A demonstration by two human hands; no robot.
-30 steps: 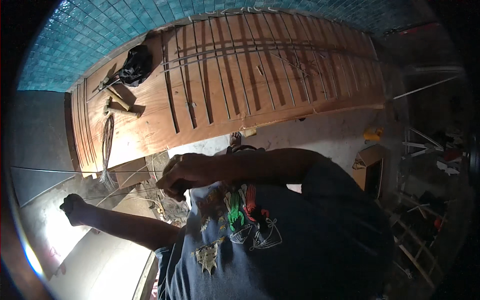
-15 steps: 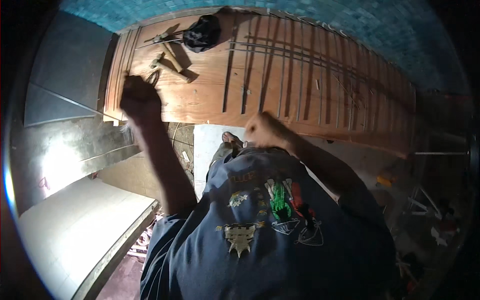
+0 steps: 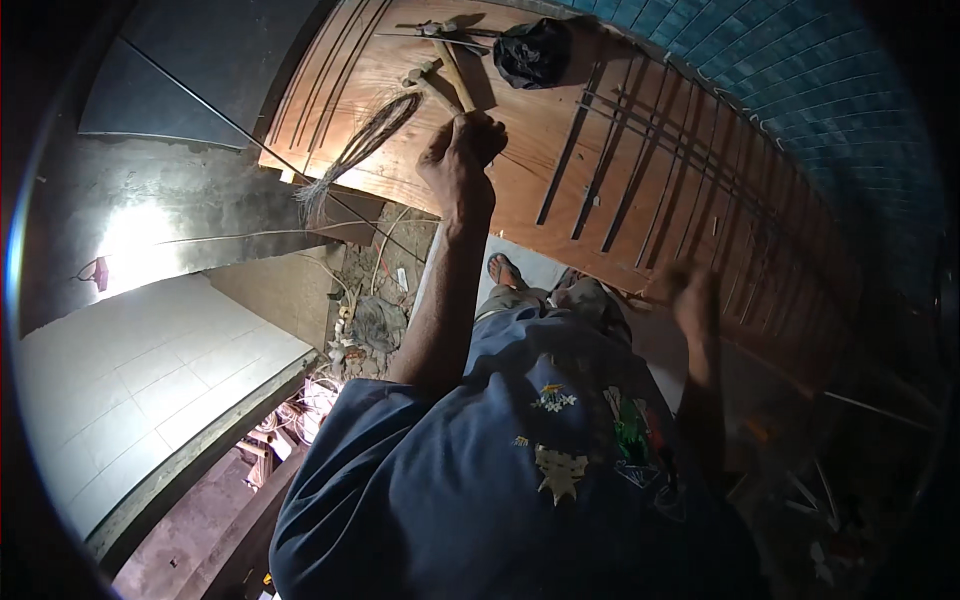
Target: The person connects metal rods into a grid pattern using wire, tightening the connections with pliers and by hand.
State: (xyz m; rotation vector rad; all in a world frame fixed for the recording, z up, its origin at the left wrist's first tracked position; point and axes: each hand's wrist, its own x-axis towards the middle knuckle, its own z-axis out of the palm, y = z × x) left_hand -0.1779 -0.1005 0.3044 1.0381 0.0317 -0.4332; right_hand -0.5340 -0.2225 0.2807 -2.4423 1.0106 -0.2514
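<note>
My left hand [image 3: 460, 160] is raised over the wooden board [image 3: 510, 180], its fingers curled closed. It overlaps the handle end of a hammer [image 3: 437, 92]; whether it grips anything is hidden. Left of it lies a bundle of thin tie wire [image 3: 365, 145], looped at one end and frayed at the other. My right hand [image 3: 690, 295] hovers by the board's near edge, smeared by motion, so its fingers cannot be read. Closest to it are several dark metal bars [image 3: 625, 190] laid side by side across the board, with long rods crossing them.
A second wooden handle [image 3: 455, 78] and a black plastic bag [image 3: 532, 53] lie at the board's far side. One long thin rod [image 3: 205, 102] slants past the board's left corner. A bright lamp glares at left above a pale tiled slab [image 3: 160, 390]. Rubble [image 3: 375, 325] covers the ground nearby.
The view has turned, shifting the board rightward. My left hand has moved from over the wire bundle to the hammer's handle end, uncovering the wire. My right hand has moved right along the near edge.
</note>
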